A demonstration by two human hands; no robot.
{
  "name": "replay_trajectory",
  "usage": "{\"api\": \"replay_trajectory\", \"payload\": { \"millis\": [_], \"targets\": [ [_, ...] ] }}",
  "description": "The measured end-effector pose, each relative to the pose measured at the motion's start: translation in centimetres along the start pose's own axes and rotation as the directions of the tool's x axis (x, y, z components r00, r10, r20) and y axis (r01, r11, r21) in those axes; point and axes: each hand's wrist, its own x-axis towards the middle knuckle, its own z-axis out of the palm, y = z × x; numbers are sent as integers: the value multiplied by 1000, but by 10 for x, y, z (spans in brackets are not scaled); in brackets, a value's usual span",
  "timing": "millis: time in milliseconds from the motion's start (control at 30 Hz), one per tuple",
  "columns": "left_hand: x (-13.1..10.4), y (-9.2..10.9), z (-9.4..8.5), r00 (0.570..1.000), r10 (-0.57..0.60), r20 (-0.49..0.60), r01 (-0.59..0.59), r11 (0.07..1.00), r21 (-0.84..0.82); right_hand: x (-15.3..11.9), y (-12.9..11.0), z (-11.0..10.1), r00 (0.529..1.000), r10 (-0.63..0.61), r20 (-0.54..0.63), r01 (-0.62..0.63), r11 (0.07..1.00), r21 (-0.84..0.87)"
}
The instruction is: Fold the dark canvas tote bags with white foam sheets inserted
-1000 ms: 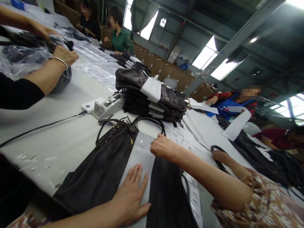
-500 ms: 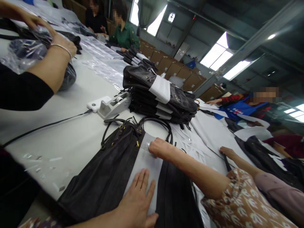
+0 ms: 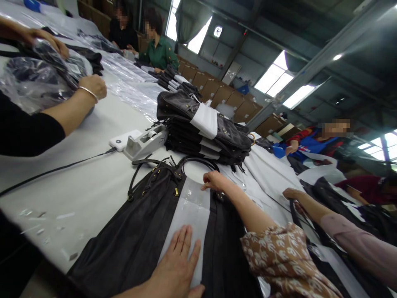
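Note:
A dark bag (image 3: pixel 124 236) lies flat on the white table, its looped handles pointing away from me. Down its middle runs a white paper strip (image 3: pixel 190 213), with shiny clear tape near the top. My left hand (image 3: pixel 176 258) presses flat on the lower part of the strip, fingers spread. At the strip's upper right edge is my right hand (image 3: pixel 214 182), its fingers curled together near the handle base; whether anything small is between them is hidden.
Beyond the bag stand a stack of dark bags (image 3: pixel 207 128), a tape dispenser (image 3: pixel 145 142) and a white device (image 3: pixel 124 140) with a cable. Another person's hands (image 3: pixel 93 89) handle a plastic-wrapped bag at left. A co-worker's arm (image 3: pixel 313 207) reaches in at right.
My right hand has moved slightly up and right, off the taped spot to the strip's edge. My left hand stays flat. The co-worker's hand at left has shifted, and the view has turned a little.

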Motion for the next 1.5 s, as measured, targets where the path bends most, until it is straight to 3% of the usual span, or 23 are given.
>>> {"api": "replay_trajectory", "payload": {
  "millis": [133, 267, 400, 533, 633, 700, 767, 867, 967, 1033, 1167, 1267, 1333, 1400, 1433, 1500],
  "targets": [
    [4, 4, -5, 997, -41, 60, 40, 999, 15, -33, -5, 7, 999, -18, -37, 18, 1000, -16],
    [6, 9, -10, 988, -97, 118, 94, 995, 36, -72, -23, 60, 993, -113, -16, 113, 993, -19],
    [4, 13, -11, 994, -85, 64, 82, 995, 56, -87, -32, 107, 990, -40, -133, 41, 999, 7],
    [0, 12, -8, 998, -60, 27, 57, 994, 91, -88, -31, 102, 992, -20, -127, 30, 996, 80],
    [-2, 11, -7, 1000, -24, -4, 24, 996, 91, -105, -22, 82, 985, 109, -133, -95, 990, 102],
    [-4, 12, -7, 1000, -13, -19, 15, 995, 98, -130, -11, 73, 940, 278, -199, -265, 960, 91],
    [-5, 14, -8, 999, -33, -17, 35, 992, 122, -162, 1, 71, 866, 442, -234, -426, 897, 117],
    [-7, 18, -7, 998, -56, -37, 62, 985, 160, -211, 11, 84, 819, 555, -146, -507, 819, 269],
    [-7, 20, -5, 997, -40, -68, 53, 978, 200, -244, 7, 104, 853, 520, -44, -455, 782, 425],
    [-8, 20, -6, 998, -41, -55, 53, 972, 228, -252, 1, 115, 859, 511, -35, -442, 774, 453],
    [-12, 18, -30, 996, 24, -85, 4, 950, 311, -245, -4, 123, 840, 543, -6, -502, 781, 370],
    [-18, 5, -69, 955, 54, -292, 94, 877, 471, -238, 0, 123, 837, 548, 7, -515, 783, 348],
    [-24, -12, -96, 886, -29, -463, 297, 802, 519, -236, 2, 125, 839, 543, 0, -507, 783, 361],
    [-29, -36, -115, 820, -183, -543, 479, 738, 476, -235, 2, 127, 838, 546, -6, -505, 778, 373],
    [-32, -49, -121, 814, -264, -517, 517, 736, 437, -235, 3, 128, 834, 551, -8, -507, 773, 382],
    [-35, -74, -126, 852, -367, -374, 499, 784, 368, -235, 5, 129, 824, 566, -10, -513, 754, 410]
  ]
}}
